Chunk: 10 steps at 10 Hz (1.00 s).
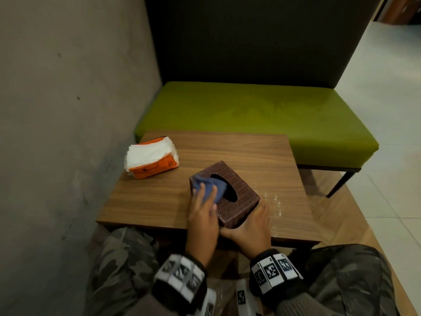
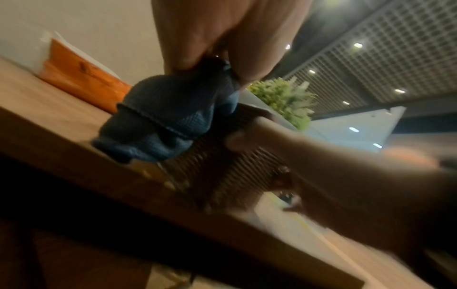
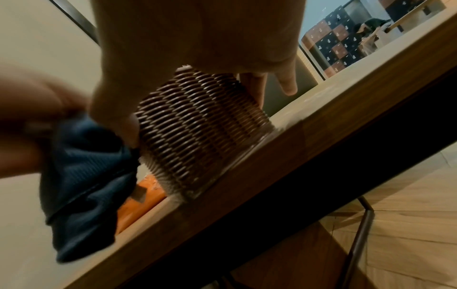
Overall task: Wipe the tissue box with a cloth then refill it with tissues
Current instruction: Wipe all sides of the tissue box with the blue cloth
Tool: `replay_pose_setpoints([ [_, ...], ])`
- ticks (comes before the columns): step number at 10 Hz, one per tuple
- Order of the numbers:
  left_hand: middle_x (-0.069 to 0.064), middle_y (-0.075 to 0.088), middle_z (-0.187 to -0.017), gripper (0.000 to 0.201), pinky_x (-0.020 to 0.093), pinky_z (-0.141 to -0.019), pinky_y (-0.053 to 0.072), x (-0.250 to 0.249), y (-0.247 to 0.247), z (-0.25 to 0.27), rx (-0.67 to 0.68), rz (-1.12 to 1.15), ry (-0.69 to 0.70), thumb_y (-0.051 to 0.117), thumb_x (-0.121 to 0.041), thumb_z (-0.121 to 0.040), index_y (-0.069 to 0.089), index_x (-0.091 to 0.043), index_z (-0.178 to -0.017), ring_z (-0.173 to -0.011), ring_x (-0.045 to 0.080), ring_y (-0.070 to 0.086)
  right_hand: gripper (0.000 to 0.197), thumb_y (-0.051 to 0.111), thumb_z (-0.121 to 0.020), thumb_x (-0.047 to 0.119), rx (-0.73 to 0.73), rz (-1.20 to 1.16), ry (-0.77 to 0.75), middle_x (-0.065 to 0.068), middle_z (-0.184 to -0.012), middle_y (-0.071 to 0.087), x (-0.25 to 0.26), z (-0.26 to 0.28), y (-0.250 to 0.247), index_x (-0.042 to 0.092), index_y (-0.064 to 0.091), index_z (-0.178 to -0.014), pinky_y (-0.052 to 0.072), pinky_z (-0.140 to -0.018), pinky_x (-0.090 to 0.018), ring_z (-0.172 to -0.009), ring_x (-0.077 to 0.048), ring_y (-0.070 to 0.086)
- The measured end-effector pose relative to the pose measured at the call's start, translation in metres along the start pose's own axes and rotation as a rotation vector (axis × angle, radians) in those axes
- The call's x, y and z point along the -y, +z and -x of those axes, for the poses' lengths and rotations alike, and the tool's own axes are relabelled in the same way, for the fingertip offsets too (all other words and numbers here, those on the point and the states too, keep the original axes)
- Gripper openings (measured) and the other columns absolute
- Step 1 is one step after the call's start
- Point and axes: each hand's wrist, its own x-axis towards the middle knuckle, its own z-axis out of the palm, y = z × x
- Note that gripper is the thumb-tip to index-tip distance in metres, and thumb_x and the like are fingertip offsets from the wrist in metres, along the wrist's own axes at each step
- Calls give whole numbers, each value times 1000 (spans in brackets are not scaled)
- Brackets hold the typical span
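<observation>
Near the bench [image 1: 159,197] front edge, the tissue box [image 1: 237,192] is standing, slot empty. Left hand [image 1: 202,215] fingers are pressing the blue cloth [image 1: 211,185] on its top; right hand [image 1: 252,226] fingers are wrapping its corner. Wiping appears under way; refilling from the tissue pack [image 1: 151,157] is remaining.

The near left part of the tissue box [image 1: 237,190] was hidden by the blue cloth [image 1: 210,187] and the left hand [image 1: 202,215]. The right hand [image 2: 346,176] was blurred in the left wrist view. The print on the orange tissue pack [image 1: 151,159] was too small to be read.
</observation>
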Motion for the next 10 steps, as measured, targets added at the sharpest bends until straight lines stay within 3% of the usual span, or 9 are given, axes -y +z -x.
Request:
replay_pose_setpoints([
  [1, -14, 36, -144, 43, 13, -111, 23, -12, -3, 38, 92, 145, 85, 49, -8, -92, 49, -30, -129, -139, -2, 20, 125, 70, -33, 65, -62, -113, -18, -11, -126, 41, 0, 1, 4, 1, 31, -133, 34, -104, -34, -123, -28, 39],
  [2, -5, 72, -97, 28, 25, -91, 48, -9, -32, 34, 68, 491, -192, 50, -12, -84, 74, -26, -80, -99, 4, 63, 126, 85, -34, 55, -76, -170, 16, -10, -127, 39, -3, 1, 2, 4, 29, -134, 39, -104, -41, -123, -27, 40],
  [3, 6, 68, -71, 37, 35, -77, 49, -3, -66, 13, 141, 612, -469, 52, -38, -89, 69, -12, -68, -73, 22, 63, 132, 82, -25, 63, -95, -320, 58, -3, -127, 36, -7, 1, -2, 18, 24, -135, 43, -104, -46, -125, -23, 41],
  [4, 5, 64, -105, 69, 37, -91, 46, 4, -77, -8, 317, 551, -603, 56, -67, -74, 61, -9, -111, -99, 21, 58, 131, 85, -22, 65, -114, -474, -12, 2, -128, 36, -2, 9, -4, 28, 24, -131, 45, -103, -45, -124, -20, 43],
  [5, 12, 53, -130, 109, 27, -83, 44, -6, -73, -31, 338, 541, -619, 66, -75, -51, 43, -7, -133, -112, 22, 53, 120, 86, -33, 51, -155, -482, -111, 8, -123, 35, 2, 21, -2, 31, 20, -131, 43, -104, -37, -119, -11, 41],
  [6, 17, 47, -137, 125, 26, -79, 44, -4, -75, -39, 415, 515, -638, 76, -57, -56, 6, -11, -148, -101, 19, 57, 125, 89, -32, 43, -173, -597, -133, 29, -124, 31, 3, 27, 1, 50, 9, -128, 40, -107, -37, -123, -7, 40],
  [7, 13, 51, -134, 157, 38, -94, 48, -3, -75, -38, 433, 508, -627, 87, -63, -26, -2, -22, -149, -105, 18, 60, 132, 90, -30, 38, -173, -663, -132, 41, -124, 24, 2, 29, 1, 49, 5, -131, 42, -104, -34, -120, 11, 41],
  [8, 8, 59, -123, 149, 44, -97, 48, 3, -71, -37, 455, 526, -530, 88, -60, -26, 10, -23, -147, -107, 20, 62, 134, 89, -32, 33, -158, -668, -138, 33, -126, 25, 1, 31, 1, 30, 5, -136, 38, -98, -19, -115, 26, 36],
  [10, 6, 37, -146, 146, 31, -100, 43, -6, -72, -32, 463, 440, -413, 88, -39, -49, -23, -35, -143, -118, 13, 51, 131, 95, -36, 34, -80, -564, -105, 6, -130, 42, -10, 35, 7, 18, 15, -138, 44, -104, -35, -118, -2, 48],
])
